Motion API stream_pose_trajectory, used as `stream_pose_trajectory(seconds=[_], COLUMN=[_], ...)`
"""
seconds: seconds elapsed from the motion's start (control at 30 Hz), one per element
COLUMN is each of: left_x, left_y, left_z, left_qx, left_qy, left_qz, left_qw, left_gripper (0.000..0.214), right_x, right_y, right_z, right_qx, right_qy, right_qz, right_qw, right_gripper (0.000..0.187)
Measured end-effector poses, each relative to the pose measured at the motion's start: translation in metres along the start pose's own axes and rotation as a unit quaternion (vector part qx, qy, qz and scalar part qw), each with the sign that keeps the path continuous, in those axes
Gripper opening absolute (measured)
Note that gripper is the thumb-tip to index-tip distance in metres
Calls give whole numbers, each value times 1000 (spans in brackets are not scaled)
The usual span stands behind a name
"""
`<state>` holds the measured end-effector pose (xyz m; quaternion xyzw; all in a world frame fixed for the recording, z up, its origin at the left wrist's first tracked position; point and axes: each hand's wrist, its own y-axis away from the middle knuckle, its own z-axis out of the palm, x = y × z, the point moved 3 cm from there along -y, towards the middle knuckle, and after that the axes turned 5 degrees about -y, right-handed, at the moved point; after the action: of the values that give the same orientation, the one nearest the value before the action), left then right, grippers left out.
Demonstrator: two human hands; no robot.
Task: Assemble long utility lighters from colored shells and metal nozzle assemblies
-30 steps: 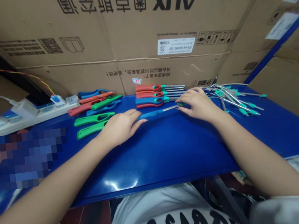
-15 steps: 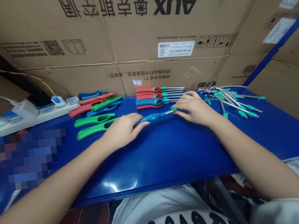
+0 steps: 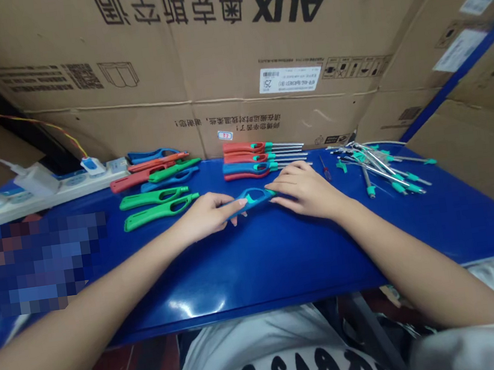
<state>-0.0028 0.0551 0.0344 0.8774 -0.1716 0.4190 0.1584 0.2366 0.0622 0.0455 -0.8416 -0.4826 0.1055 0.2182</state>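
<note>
A blue long-reach lighter body (image 3: 254, 197) with a looped grip and a teal trigger is held just above the blue table. My left hand (image 3: 205, 216) closes on its rear end, the thumb lying along the top. At its front end, my right hand (image 3: 305, 194) pinches a small green collar with bent fingers; whatever metal tube lies beyond is hidden under that hand. Behind the hands is a row of red and blue lighters (image 3: 246, 167) with metal tubes. Two green lighter bodies (image 3: 159, 211) lie by my left hand.
Loose metal tubes with green ends (image 3: 379, 167) are piled at the right, near a small screwdriver (image 3: 325, 168). More coloured bodies (image 3: 154, 171) lie at back left beside a white power strip (image 3: 48, 193). A cardboard wall (image 3: 195, 64) closes off the back.
My right hand has slid left along the tube to the front of the blue body. The exposed metal tube no longer shows. The teal trigger and the screwdriver have come into sight.
</note>
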Motion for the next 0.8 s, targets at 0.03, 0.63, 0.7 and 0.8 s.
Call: stream_pose_trajectory(seconds=[0.03,0.63,0.7,0.8], left_x=[2,3,3,3], left_y=[1,6,8,12], left_z=[-3,-11,-10,-8], left_qx=[31,91,97,117], left_qy=[-68,-253,-256,-296], left_qz=[47,307,316,337], left_qw=[996,913,908,886], left_gripper=[49,37,37,34], right_x=[0,-10,-13,-17], right_y=[0,3,3,4], right_z=[0,5,6,8], right_qx=[-6,63,68,62], right_qy=[-3,12,24,23], right_qz=[3,-70,-74,-76], right_qw=[1000,995,995,995], right_gripper=[28,22,21,22])
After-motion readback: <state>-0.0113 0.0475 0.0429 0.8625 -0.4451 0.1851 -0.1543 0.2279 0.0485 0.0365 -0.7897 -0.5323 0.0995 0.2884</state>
